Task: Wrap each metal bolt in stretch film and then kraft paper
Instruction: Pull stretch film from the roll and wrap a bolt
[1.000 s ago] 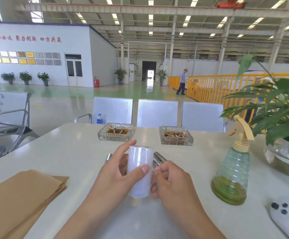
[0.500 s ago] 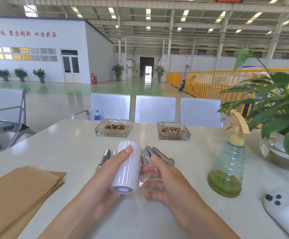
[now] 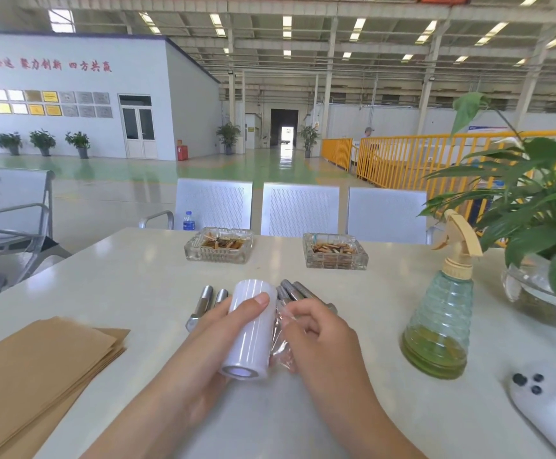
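Head view: my left hand [image 3: 217,329] grips the stretch film roll [image 3: 251,329]; my right hand [image 3: 316,339] pinches its loose film end [image 3: 279,346], above the bolts [image 3: 203,304] at mid-table [image 3: 137,279].

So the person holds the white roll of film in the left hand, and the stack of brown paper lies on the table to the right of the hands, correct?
Not quite. The left hand does hold the white roll of film, but the stack of brown paper lies on the table to the left of the hands, not the right. The head view shows this.

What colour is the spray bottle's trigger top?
Beige, on the green-tinted plastic spray bottle; head view.
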